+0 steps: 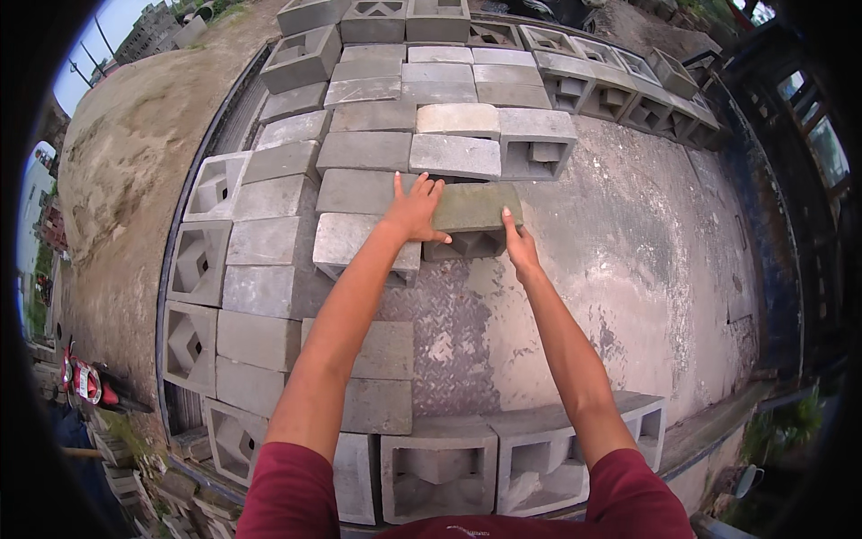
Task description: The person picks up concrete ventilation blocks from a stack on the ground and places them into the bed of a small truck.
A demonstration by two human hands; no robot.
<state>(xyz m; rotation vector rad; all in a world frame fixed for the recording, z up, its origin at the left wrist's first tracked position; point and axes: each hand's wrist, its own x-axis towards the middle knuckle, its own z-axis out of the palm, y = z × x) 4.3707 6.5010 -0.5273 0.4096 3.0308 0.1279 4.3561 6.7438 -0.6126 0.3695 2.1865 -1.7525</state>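
Observation:
A greenish-grey hollow concrete block (pixel 476 207) sits on the truck bed, its hollow side facing me. My left hand (pixel 416 212) lies at its left end, fingers spread and stretched out, the thumb by the block's front edge. The palm hides the joint with the neighbouring grey block (pixel 355 191). At the right end my right hand (pixel 519 244) grips the block, thumb up at the top corner; its other fingers are mostly hidden. Just below my left wrist is a paler block (pixel 346 235).
Rows of concrete blocks (pixel 260 241) fill the left and far parts of the bed. More hollow blocks (pixel 440 467) line the near edge, in front of my body. Worn metal flooring (pixel 628 269) extends to the right. A sand mound (pixel 135 135) lies outside at left, with a red motorcycle (pixel 90 382) below.

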